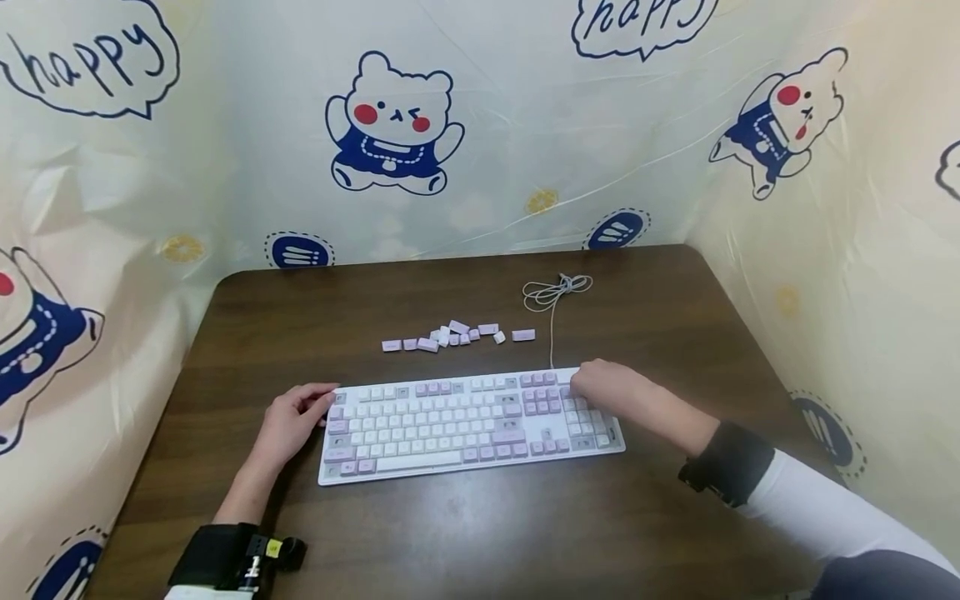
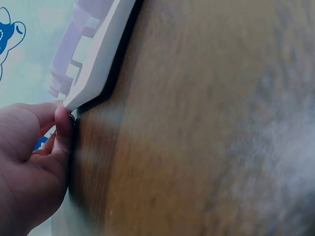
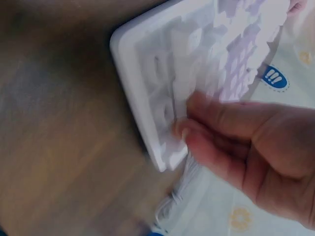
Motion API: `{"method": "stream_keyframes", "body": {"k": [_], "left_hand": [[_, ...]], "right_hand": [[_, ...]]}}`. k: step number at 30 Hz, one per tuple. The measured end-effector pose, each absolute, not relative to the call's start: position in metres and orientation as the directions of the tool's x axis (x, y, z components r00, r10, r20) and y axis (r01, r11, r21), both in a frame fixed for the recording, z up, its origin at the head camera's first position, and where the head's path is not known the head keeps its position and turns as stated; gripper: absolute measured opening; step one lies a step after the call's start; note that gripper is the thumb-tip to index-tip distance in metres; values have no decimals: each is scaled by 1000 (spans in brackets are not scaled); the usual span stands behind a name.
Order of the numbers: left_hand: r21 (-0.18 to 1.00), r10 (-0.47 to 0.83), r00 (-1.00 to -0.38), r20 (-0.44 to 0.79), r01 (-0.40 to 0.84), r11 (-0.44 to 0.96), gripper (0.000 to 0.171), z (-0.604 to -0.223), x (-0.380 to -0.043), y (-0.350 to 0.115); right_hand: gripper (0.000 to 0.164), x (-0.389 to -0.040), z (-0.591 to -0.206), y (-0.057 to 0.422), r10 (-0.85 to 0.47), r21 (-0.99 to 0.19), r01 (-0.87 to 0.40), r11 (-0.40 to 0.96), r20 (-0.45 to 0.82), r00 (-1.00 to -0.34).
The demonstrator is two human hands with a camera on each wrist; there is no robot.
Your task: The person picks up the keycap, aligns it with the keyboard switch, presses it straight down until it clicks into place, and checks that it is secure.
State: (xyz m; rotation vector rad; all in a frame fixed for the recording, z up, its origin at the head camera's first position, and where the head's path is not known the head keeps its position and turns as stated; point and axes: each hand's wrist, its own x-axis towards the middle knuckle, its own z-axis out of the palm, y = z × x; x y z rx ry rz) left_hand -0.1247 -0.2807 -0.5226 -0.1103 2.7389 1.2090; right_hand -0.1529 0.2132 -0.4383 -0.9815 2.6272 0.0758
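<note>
With the left hand (image 2: 32, 164), pinching the far left corner of the white keyboard (image 1: 468, 427), set on the brown tabletop (image 1: 465, 542). With the right hand (image 3: 256, 150), bunched narrow at its number pad (image 1: 588, 425); cannot tell whether holding anything. Further off, on to loose keycaps (image 1: 453, 340) and 1 coiled cable (image 1: 553, 291).

Keyboard (image 1: 468, 429), keycaps (image 1: 453, 340), cable (image 1: 564, 286) on table (image 1: 480, 533)
</note>
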Motion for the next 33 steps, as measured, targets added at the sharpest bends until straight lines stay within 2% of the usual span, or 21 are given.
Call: {"method": "stream_keyframes", "body": {"k": [7,18,24,33], "left_hand": [[718,-20,-986,-163,-132,683,40,-523,-125,-284],[728,-10,-986,-166,-129,673,38,-523,-126,-284],[728,-13,-985,-170,-135,672,39,-523,-126,-285],[728,-14,-986,-164,-131,673,38,-523,-126,-285]], "right_hand": [[13,-154,-433,208,-615,-25,-643,765,-321,-720],[12,-157,-426,215,-553,-130,-553,823,-408,-726],[5,-167,-416,220,-566,-181,-541,821,-387,-728],[4,-185,-408,222,-610,-218,-570,792,-320,-725]]}}
